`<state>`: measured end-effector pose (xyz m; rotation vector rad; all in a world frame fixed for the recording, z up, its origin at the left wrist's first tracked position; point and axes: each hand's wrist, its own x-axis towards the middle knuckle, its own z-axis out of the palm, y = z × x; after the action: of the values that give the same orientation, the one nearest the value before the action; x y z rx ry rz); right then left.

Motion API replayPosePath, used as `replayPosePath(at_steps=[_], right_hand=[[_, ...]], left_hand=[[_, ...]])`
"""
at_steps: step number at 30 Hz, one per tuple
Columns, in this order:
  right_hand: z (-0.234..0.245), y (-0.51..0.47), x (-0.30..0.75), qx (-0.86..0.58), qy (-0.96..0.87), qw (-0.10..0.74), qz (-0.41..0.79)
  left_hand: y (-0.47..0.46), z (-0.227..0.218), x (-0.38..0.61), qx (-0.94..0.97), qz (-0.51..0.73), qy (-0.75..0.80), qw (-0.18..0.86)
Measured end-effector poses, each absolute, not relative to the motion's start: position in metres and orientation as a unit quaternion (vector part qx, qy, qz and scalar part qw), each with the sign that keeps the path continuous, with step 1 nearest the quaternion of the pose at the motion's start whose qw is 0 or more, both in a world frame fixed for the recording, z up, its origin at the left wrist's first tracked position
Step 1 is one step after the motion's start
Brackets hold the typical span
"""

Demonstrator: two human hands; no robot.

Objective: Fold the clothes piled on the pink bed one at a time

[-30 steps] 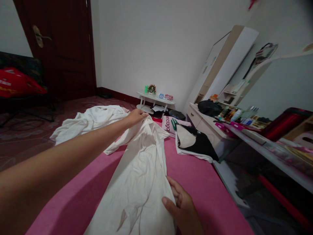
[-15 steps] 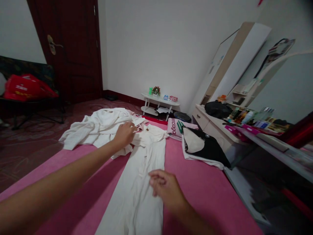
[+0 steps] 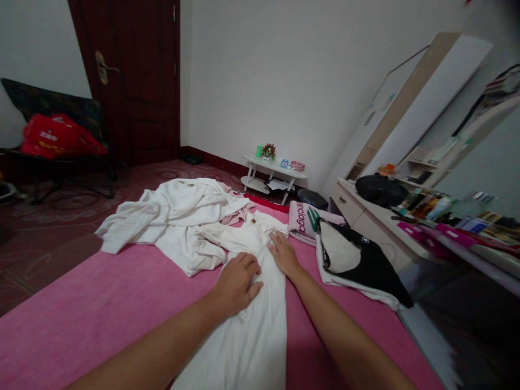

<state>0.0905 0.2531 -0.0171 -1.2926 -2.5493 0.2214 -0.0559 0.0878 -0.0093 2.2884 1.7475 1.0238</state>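
A long white garment (image 3: 247, 336) lies lengthwise on the pink bed cover (image 3: 122, 303), with a small brown tag at its far end. My left hand (image 3: 239, 279) rests on its middle part, fingers spread and slightly bent. Farther along, my right hand (image 3: 283, 252) lies on the garment's right edge near the far end, fingers stretched out. Neither hand visibly grips the cloth. To the left is a rumpled heap of white clothes (image 3: 179, 206), one part of it touching the garment. Some pale pink cloth (image 3: 234, 218) shows between the two.
On the right of the bed lie a folded pink garment (image 3: 303, 216) with lettering and a folded black and white garment (image 3: 365, 254). A cluttered dresser (image 3: 353, 208) stands beyond them. A small white table (image 3: 276, 166) is by the wall, and a red bag (image 3: 60, 135) sits on a chair.
My left hand has come back from the far end to the garment's middle. My right hand has reached forward and now lies flat on the cloth. The view has turned slightly left.
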Motion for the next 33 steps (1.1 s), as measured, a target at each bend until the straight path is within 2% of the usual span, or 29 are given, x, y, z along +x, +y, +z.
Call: replayPosePath(at_steps=[3,11,14,18,22,24,28,33], right_hand=[[-0.019,0.27,0.077,-0.504,-0.858,0.058,0.079],[-0.01,0.269,0.056,-0.557,-0.82,0.01,0.133],[-0.011,0.232,0.054,-0.558,-0.817,0.027,0.143],[-0.02,0.179,0.056,-0.531,-0.835,0.105,0.099],[-0.023,0.16,0.058,-0.526,-0.836,0.135,0.076],[-0.022,0.162,0.057,-0.532,-0.831,0.143,0.075],[-0.021,0.165,0.056,-0.534,-0.827,0.159,0.073],[-0.022,0.164,0.057,-0.531,-0.827,0.169,0.076]], left_hand=[[0.09,-0.01,-0.054,0.749,0.329,0.573,0.044],[0.087,-0.009,-0.055,0.75,0.333,0.57,0.039],[0.086,-0.01,-0.055,0.745,0.358,0.56,0.05],[0.087,-0.006,-0.067,0.68,0.432,0.589,0.064],[0.084,0.006,-0.115,0.546,0.505,0.667,-0.036],[0.081,0.012,-0.149,0.456,0.485,0.744,-0.051],[0.075,0.015,-0.202,0.397,0.394,0.826,0.07],[0.079,0.009,-0.206,0.414,0.413,0.792,0.175]])
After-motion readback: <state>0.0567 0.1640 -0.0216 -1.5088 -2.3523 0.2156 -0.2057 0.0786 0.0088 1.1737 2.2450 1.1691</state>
